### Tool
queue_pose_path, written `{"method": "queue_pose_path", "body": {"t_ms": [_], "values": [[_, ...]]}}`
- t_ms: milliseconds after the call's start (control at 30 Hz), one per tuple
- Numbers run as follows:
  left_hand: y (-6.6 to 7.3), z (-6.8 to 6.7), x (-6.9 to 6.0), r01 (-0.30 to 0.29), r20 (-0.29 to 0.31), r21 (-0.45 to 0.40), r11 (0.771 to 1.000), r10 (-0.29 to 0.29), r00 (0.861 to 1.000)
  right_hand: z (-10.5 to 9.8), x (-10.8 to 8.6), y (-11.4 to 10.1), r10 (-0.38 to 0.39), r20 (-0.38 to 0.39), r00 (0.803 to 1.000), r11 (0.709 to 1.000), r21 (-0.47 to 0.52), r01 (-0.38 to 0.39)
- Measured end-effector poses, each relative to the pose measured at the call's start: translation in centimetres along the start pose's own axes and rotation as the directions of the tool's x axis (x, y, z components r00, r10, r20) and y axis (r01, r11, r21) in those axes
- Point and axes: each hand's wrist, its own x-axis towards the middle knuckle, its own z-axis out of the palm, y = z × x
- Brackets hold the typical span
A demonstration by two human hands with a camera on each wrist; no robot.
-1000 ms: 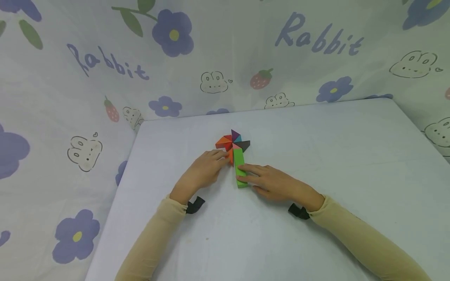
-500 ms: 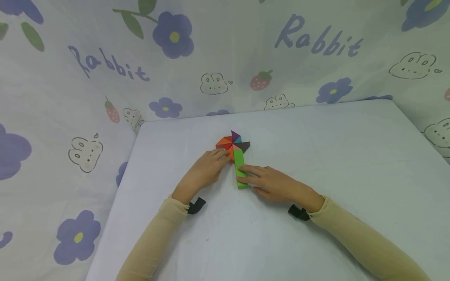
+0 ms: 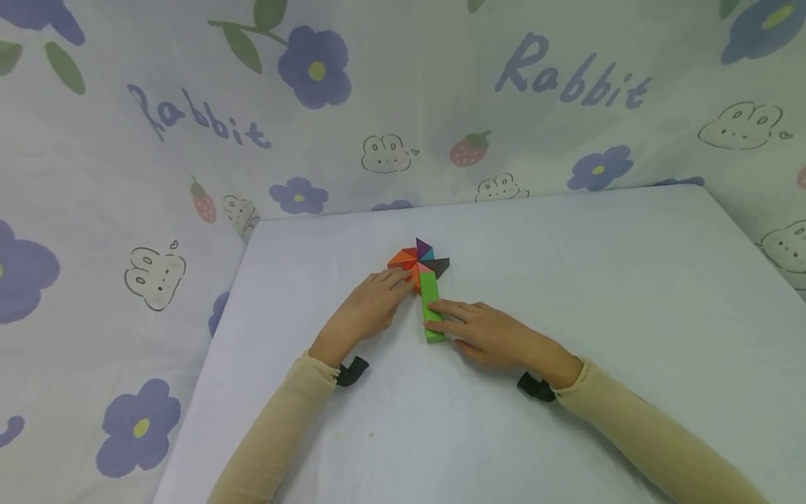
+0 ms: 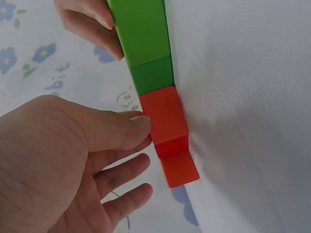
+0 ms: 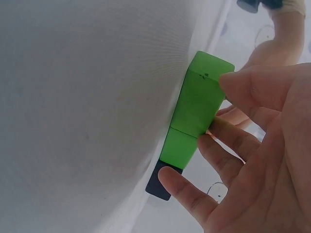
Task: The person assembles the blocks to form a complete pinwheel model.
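In the head view, several coloured triangular blocks (image 3: 408, 257) form a pinwheel on the white table. A long green shape (image 3: 428, 288) runs from it toward the wearer; a seam crosses it in the wrist views. My left hand (image 3: 368, 304) pinches an orange triangular block (image 4: 165, 116) at its upper edge, thumb in front, other fingers loosely bent. My right hand (image 3: 488, 332) rests two extended fingers on the green shape. In the right wrist view, its thumb touches the near end of the green, and another fingertip lies by a dark grey block (image 5: 160, 184).
A white cloth (image 3: 598, 294) covers the table. Behind and to the left hangs a curtain (image 3: 403, 84) printed with flowers, rabbits and strawberries. Black straps (image 3: 535, 387) show under both wrists.
The orange triangular block has moved inward, away from the wearer, against the pinwheel, with the left hand at it. The right hand stays on the green shape. The head view has tilted slightly.
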Motion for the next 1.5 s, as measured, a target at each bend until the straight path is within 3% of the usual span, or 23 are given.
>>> {"method": "queue_pose_path", "body": {"t_ms": [567, 1233, 1500], "values": [[0.5, 0.2, 0.6, 0.001, 0.019, -0.005, 1.000, -0.001, 1.000, 0.5, -0.7, 0.3, 0.025, 0.010, 1.000, 0.999, -0.032, -0.025], [0.3, 0.6, 0.9, -0.015, -0.038, 0.009, 1.000, 0.015, 0.999, 0.5, -0.6, 0.6, 0.023, 0.016, 1.000, 0.999, -0.043, -0.022], [0.3, 0.2, 1.3, -0.020, -0.031, 0.006, 1.000, 0.021, 0.999, 0.3, -0.8, 0.9, 0.026, 0.014, 1.000, 0.999, -0.047, -0.025]]}}
